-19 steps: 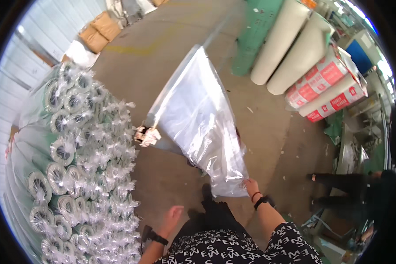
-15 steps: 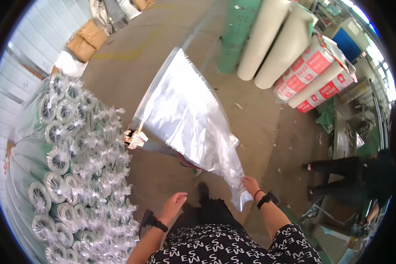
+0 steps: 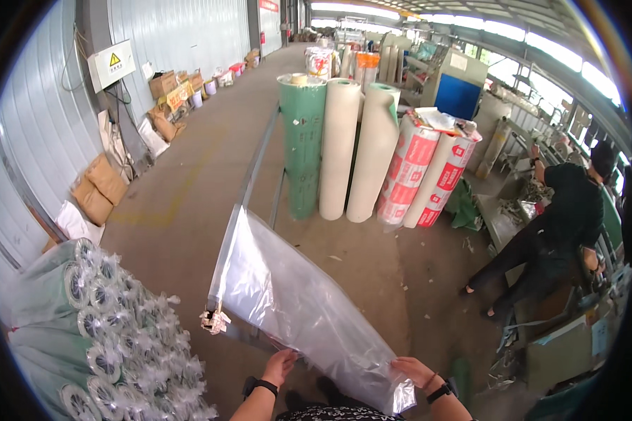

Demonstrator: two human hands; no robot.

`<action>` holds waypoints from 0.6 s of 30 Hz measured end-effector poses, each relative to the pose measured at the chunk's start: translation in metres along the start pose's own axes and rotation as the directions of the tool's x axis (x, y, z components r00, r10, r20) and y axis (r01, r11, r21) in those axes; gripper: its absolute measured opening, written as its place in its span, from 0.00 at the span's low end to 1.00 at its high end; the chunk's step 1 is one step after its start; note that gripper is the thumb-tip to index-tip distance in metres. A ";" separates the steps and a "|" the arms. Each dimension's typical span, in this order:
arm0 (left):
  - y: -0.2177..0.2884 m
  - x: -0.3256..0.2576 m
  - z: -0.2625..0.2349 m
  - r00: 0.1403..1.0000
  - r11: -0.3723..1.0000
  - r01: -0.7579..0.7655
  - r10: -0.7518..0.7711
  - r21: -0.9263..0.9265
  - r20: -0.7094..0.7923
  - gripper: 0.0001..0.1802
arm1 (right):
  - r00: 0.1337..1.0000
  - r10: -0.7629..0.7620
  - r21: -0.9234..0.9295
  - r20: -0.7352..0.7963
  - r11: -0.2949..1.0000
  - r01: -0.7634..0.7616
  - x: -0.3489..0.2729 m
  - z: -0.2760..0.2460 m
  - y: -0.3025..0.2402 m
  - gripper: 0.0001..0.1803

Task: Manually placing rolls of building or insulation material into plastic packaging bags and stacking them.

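Note:
A large sheet of clear, shiny plastic film [image 3: 295, 295] stretches from a metal bar frame [image 3: 226, 270] toward me and narrows at my end. My right hand [image 3: 414, 370] grips its near right corner, where the film is bunched and hangs past the fingers. At the film's lower left edge, my left hand [image 3: 281, 366] has its fingers curled together and appears to pinch that edge. A clump of crumpled tape or wrapping [image 3: 215, 321] sits on the frame's near left corner.
Plastic-wrapped green rolls [image 3: 102, 337] are stacked at my left. Tall upright rolls, one green [image 3: 302, 147] and others cream [image 3: 340, 151] or red-and-white [image 3: 407, 168], stand ahead. A person in dark clothes [image 3: 558, 217] works at a bench on the right. Brown sacks [image 3: 98, 189] lie by the wall.
The head view has tilted up, showing more of the hall. My left hand has come from free air to the film's edge. My right hand keeps its hold on the corner.

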State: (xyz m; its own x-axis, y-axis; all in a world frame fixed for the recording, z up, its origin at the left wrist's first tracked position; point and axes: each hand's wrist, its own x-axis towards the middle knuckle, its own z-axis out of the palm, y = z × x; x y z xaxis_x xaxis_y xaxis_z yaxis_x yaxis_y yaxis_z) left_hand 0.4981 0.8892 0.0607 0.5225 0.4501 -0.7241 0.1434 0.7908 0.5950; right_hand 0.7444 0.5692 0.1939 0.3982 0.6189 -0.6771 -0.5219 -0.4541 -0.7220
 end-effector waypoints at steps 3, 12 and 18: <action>0.005 0.000 -0.015 0.990 0.995 -0.097 0.096 0.001 0.104 0.12 | 0.961 -0.213 -0.305 -0.178 0.940 0.152 0.001 -0.011 -0.002 0.17; 0.003 -0.021 -0.045 0.992 0.999 0.002 -0.006 0.034 0.130 0.13 | 0.886 -0.461 -0.074 -0.040 0.886 0.458 -0.065 0.054 -0.067 0.18; 0.035 -0.006 -0.032 0.989 0.979 -0.146 0.146 0.140 0.015 0.45 | 0.899 -0.384 0.317 -0.209 0.843 0.434 -0.094 0.040 -0.074 0.14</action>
State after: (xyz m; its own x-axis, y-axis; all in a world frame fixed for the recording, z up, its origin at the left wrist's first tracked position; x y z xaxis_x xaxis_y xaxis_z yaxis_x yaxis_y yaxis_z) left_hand 0.4731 0.9276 0.0752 0.5502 0.5544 -0.6245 0.1817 0.6504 0.7375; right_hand 0.7156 0.5705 0.3170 0.7164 0.5969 -0.3612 -0.5065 0.0890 -0.8576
